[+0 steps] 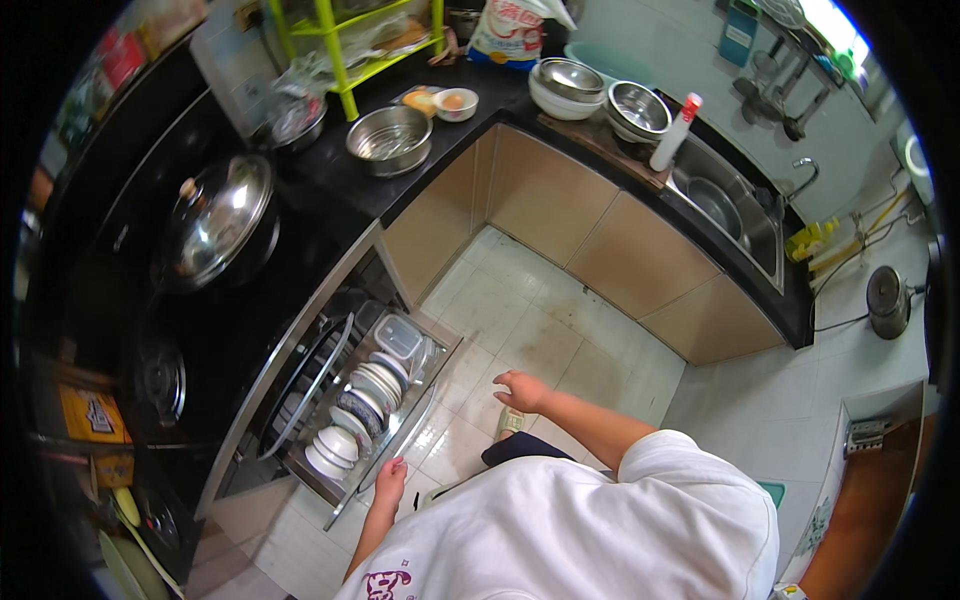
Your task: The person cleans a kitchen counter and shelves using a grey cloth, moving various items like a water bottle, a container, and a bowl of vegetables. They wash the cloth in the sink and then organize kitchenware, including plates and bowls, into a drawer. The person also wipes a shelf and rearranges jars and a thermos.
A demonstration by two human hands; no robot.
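Note:
An open pull-out drawer (442,352) under the stove counter holds a row of white and patterned bowls and plates (360,405), with a clear plastic food container (398,337) at its far end. Beside the near end of the drawer's front rail is my left hand (391,480), its fingers curled; whether it grips the rail I cannot tell. My right hand (521,392) hangs over the tiled floor to the right of the drawer, fingers apart, with nothing in it.
A lidded pan (225,221) stands on the stove. On the black counter are a steel pot (389,140), a small bowl with an egg (456,104), a green rack (341,67) and stacked bowls (568,88). A white bottle (675,133) stands by the sink (776,262).

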